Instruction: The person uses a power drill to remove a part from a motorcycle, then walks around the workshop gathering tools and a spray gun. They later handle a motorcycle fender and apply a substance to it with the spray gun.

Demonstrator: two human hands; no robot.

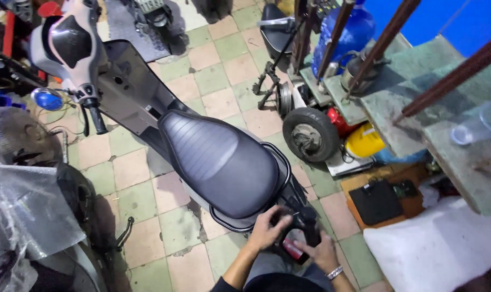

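Both my hands work at the rear of the scooter point(164, 135): my left hand point(268, 230) is curled over the black tail section point(302, 224), fingers bent down on its top just behind the seat point(218, 162), while my right hand point(322, 254), a metal bracelet point(334, 272) on its wrist, cups the same piece from below and the side, touching the red tail light point(293, 250). Neither hand is spread flat; how tightly they squeeze, I cannot tell. That tail section sits at the scooter's back end, inside the curve of the black grab rail point(280, 162), low in my view. On the tiled floor point(224, 103) to the right I see 1 loose wheel point(309, 135) leaning near a yellow container point(364, 141), and a black case point(375, 201) lies near a white sack point(435, 254). A fan point(10, 132) stands at far left
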